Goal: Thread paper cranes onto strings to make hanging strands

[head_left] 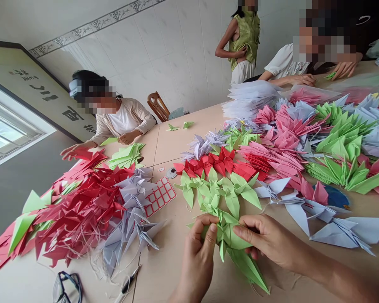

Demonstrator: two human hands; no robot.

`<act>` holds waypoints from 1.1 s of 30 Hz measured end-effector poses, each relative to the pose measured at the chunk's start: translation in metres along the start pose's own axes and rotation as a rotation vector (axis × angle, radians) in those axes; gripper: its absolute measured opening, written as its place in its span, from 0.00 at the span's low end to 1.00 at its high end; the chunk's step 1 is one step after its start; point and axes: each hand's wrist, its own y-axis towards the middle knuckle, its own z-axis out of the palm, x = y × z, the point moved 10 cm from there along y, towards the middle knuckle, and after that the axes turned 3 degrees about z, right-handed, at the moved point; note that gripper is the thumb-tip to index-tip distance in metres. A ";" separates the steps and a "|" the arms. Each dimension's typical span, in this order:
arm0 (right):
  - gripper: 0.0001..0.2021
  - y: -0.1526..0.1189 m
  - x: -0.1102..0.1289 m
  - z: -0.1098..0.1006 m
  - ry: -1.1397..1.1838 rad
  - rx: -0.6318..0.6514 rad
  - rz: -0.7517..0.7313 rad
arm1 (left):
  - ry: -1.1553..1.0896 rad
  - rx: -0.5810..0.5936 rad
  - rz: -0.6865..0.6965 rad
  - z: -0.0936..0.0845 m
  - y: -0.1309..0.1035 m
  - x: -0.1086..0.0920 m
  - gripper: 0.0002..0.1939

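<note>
Between my two hands is a light-green folded paper crane [229,231]. My left hand [198,248] pinches its left side between thumb and fingers. On the other side, my right hand [262,235] grips a wing, the thumb lying on top and the fingers underneath. Another green crane [248,269] hangs just below, touching the held one. Beyond my hands, a cluster of green paper cranes [232,193] spreads over the table, with a row of red cranes [208,163] behind it. White-blue cranes [337,225] lie right of my right hand.
A heap of red cranes with strings [85,202] covers the left side. Near the front edge lie black-framed glasses [68,286] and a dark pen-like tool [131,280]. A sheet of red-edged labels [159,198] is mid-table. Co-workers sit across; another person [244,38] stands by the wall.
</note>
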 end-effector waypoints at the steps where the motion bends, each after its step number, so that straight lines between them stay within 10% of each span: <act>1: 0.21 0.000 -0.001 -0.002 -0.004 -0.015 0.009 | 0.007 -0.002 -0.003 -0.002 0.001 0.000 0.11; 24: 0.23 -0.007 0.023 -0.019 0.194 -0.005 -0.061 | -0.444 -0.161 -0.203 -0.020 0.008 0.017 0.16; 33: 0.08 -0.003 0.014 -0.020 -0.524 -0.158 -0.057 | -0.613 -0.190 -0.256 -0.024 0.013 0.023 0.19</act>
